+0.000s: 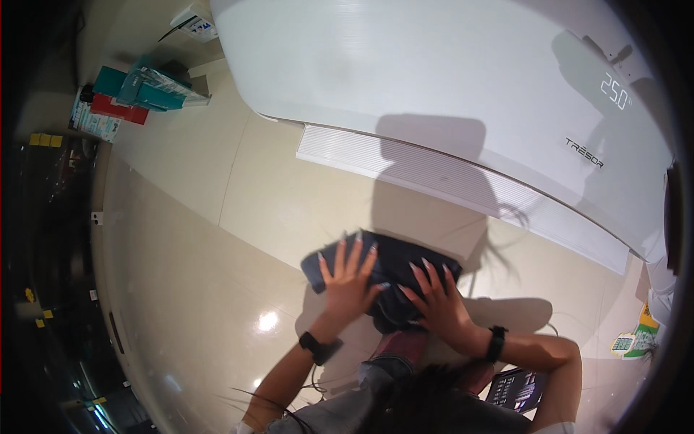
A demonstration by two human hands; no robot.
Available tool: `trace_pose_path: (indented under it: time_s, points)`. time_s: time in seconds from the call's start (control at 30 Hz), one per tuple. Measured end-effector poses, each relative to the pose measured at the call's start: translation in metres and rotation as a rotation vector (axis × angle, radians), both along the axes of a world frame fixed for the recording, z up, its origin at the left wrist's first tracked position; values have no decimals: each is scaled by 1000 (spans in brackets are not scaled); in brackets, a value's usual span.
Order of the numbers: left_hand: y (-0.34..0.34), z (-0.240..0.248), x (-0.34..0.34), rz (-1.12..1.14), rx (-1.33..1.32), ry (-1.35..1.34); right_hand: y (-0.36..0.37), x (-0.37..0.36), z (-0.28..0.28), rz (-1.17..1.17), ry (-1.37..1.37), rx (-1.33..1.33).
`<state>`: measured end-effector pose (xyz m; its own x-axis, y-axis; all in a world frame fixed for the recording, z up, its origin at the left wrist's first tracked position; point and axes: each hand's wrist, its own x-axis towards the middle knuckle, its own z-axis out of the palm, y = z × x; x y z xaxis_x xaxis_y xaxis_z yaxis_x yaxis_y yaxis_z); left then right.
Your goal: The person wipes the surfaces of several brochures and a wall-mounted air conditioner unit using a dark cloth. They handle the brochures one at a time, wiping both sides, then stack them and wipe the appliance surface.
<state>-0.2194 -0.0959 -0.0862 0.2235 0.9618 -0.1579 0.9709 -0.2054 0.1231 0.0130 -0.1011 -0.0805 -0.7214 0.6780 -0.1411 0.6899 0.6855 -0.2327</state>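
Note:
A dark navy folded cloth (405, 253), perhaps a garment, lies in front of me on the glossy beige tiled floor (188, 267). My left hand (348, 286) rests flat on its left part, fingers spread and pointing away from me. On its right part lies my right hand (442, 307), also with fingers apart and slightly bent. Neither hand grips the cloth. Part of it bulges in a loose, crumpled bundle (396, 307) between my wrists, toward my knees. Dark bands circle both wrists.
A large white appliance (405, 65) with a lit display and ribbed lower strip (434, 177) spans the far side. Teal boxes (137, 88) and a red box (119, 108) stand far left. Black glossy panels (61, 253) line the left. A dark-screened device (515, 389) lies by my right arm.

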Motion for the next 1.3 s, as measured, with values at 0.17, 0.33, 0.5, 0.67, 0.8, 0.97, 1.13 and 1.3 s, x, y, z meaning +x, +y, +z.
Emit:
trace_pose_path:
  time_s: [0.17, 0.33, 0.5, 0.67, 0.8, 0.97, 1.13, 1.3]
  points:
    - [2, 6, 8, -78, -11, 2, -7, 8, 9, -47, 34, -60]
    - [46, 4, -23, -126, -25, 70, 13, -24, -15, -147, 266, -65]
    - [110, -8, -91, -52, 34, 66, 71, -86, -29, -190, 418, 44]
    - [191, -16, -163, 52, 28, 151, 149, -165, -41, -230, 350, 72]
    - [199, -27, -152, 135, 44, 182, 158, -166, -44, -264, 206, 102]
    - [174, -27, -114, 54, 96, 101, 131, -124, -42, -303, 401, 112]
    - [151, -25, -38, -111, 83, 112, 78, -60, -40, -405, 442, 133]
    - [161, -19, 9, -166, 56, 76, 80, -12, -43, -403, 336, 263]
